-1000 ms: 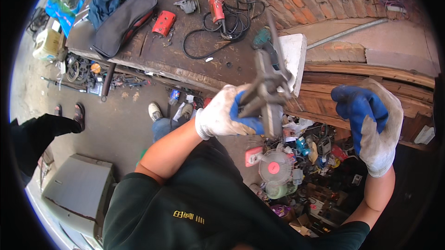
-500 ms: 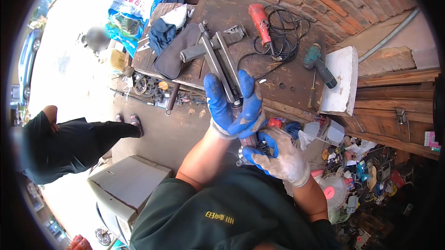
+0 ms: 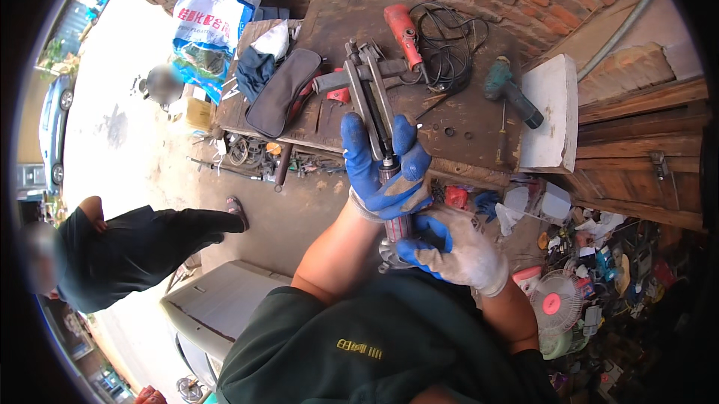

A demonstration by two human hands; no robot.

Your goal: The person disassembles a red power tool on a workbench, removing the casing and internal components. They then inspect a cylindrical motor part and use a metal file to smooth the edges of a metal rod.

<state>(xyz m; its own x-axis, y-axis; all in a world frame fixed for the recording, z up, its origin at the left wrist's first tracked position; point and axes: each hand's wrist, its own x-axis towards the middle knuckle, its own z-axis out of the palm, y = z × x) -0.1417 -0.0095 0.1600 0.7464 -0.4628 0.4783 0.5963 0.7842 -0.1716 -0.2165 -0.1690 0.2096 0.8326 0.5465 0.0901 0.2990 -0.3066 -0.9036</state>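
Both of my hands wear white gloves with blue palms. My left hand (image 3: 403, 193) is closed around the near ends of a two-jaw puller (image 3: 359, 97), whose long grey arms point toward the bench with a dark rod between them. Below the left hand shows a striped cylinder, which looks like a motor armature (image 3: 398, 229). It lies in line with the rod, and a silver metal piece (image 3: 389, 256) sits at its lower end. My right hand (image 3: 466, 250) is closed at the armature's lower part, its fingertips partly hidden. The puller's far end overlaps a grey metal tool on the bench in the picture.
On the wooden bench (image 3: 479, 131) lie a red corded power tool (image 3: 403, 35), a green cordless tool (image 3: 509, 89), a screwdriver (image 3: 501, 138) and a dark pouch (image 3: 284, 93). A white block (image 3: 549, 131) stands at its right. Another person (image 3: 142, 247) is at the left. Clutter surrounds a fan (image 3: 558, 303).
The view has shifted slightly, and my hands have moved a little with the puller and armature. More of the striped armature shows below my left hand. The other person's legs have shifted.
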